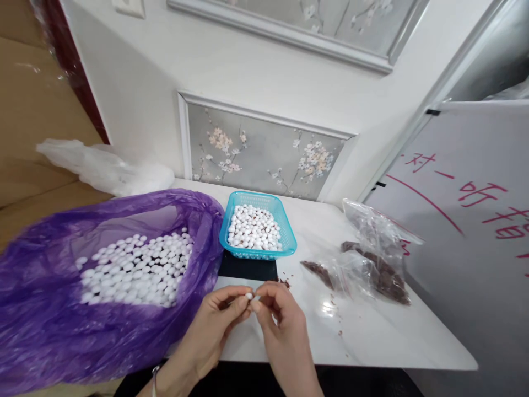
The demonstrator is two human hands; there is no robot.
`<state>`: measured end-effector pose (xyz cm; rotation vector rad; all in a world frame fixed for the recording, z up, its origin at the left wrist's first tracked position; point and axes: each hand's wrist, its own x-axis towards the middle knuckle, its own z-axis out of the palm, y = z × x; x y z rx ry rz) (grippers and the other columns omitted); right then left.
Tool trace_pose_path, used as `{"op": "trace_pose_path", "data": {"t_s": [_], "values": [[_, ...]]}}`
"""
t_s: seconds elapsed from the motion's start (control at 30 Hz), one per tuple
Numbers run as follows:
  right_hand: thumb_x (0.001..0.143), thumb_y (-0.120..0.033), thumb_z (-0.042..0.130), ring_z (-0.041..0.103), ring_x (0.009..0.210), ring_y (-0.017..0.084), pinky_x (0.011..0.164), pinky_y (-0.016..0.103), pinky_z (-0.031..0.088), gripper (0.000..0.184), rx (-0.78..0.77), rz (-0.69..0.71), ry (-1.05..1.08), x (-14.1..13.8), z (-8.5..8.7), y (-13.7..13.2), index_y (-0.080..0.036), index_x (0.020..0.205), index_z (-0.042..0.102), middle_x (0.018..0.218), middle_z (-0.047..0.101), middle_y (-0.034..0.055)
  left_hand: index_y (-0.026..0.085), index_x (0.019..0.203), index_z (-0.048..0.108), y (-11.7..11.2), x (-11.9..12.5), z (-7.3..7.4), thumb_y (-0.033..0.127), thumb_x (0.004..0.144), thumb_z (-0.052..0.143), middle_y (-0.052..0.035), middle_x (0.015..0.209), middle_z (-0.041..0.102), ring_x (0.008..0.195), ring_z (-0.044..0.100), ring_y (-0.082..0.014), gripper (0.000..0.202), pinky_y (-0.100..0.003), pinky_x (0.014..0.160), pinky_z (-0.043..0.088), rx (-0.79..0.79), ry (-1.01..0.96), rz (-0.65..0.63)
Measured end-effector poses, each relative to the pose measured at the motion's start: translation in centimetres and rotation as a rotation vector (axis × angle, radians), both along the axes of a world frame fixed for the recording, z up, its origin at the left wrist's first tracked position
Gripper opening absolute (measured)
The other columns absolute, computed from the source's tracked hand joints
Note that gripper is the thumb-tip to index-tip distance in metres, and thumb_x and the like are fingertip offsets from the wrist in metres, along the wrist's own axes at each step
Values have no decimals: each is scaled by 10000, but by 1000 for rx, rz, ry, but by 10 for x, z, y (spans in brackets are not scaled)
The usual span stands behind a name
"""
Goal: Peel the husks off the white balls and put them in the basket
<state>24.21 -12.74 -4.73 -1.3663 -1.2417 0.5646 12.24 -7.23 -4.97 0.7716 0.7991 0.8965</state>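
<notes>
Over the table's front part, my left hand [212, 328] pinches a small white ball [249, 296] between thumb and fingertips. Close against it, my right hand [285, 328] is closed on a small whitish piece [257, 298]; its exact kind is too small to make out. The fingertips of both hands nearly meet. Just beyond them stands a blue plastic basket [289, 242] filled with similar white balls [254, 229]. Left of my hands, an opened purple plastic bag [206, 220] contains many more white balls [140, 270]. Reddish-brown crumbs [284, 282] lie near my right fingers.
Clear bags of brown bits, one small [320, 273] and one larger [388, 278], lie on the white table [372, 342] at right. A dark flat item [248, 268] sits before the basket. A whiteboard [467, 264] stands at right, a wall behind, cardboard [37, 110] at left.
</notes>
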Motion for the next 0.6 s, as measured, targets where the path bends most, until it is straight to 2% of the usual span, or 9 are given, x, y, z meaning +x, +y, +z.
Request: {"op": "trace_pose_path", "data": {"t_s": [0.1,0.23,0.33,0.47,0.6], "values": [[887,-306,507,594,795,144,729,239,481,150,-41,-80,66,17,-1,-7,-227,992,580,922,630,22,193,813,762,1,-2,0,261,593,833,-10,793,730,721,644,-98,241,-151,713,519,-68,-43,23],[892,-361,483,617,753,158,712,249,485,200,-141,-247,10,51,-11,-16,-216,959,603,835,651,21,180,811,763,2,-4,1,253,554,855,-19,807,734,752,649,-105,283,-139,720,519,-36,-58,40],[903,-330,451,633,724,167,680,257,494,202,-185,-304,-74,65,-19,-19,-203,948,602,796,657,24,193,795,756,4,-2,2,207,558,851,9,775,726,707,627,-75,255,-110,674,507,-7,-30,70],[894,-202,428,636,774,172,717,265,488,199,-153,-247,-261,59,-21,-13,-198,910,627,852,670,36,194,755,761,9,3,10,229,509,870,2,768,743,721,632,-84,271,-121,691,509,37,10,118],[845,-106,458,634,787,170,743,271,476,240,-146,-213,-363,43,-17,-2,-224,886,663,881,664,24,212,739,763,18,14,30,252,526,857,-2,767,757,695,638,-94,236,-141,659,515,189,45,126]]}}
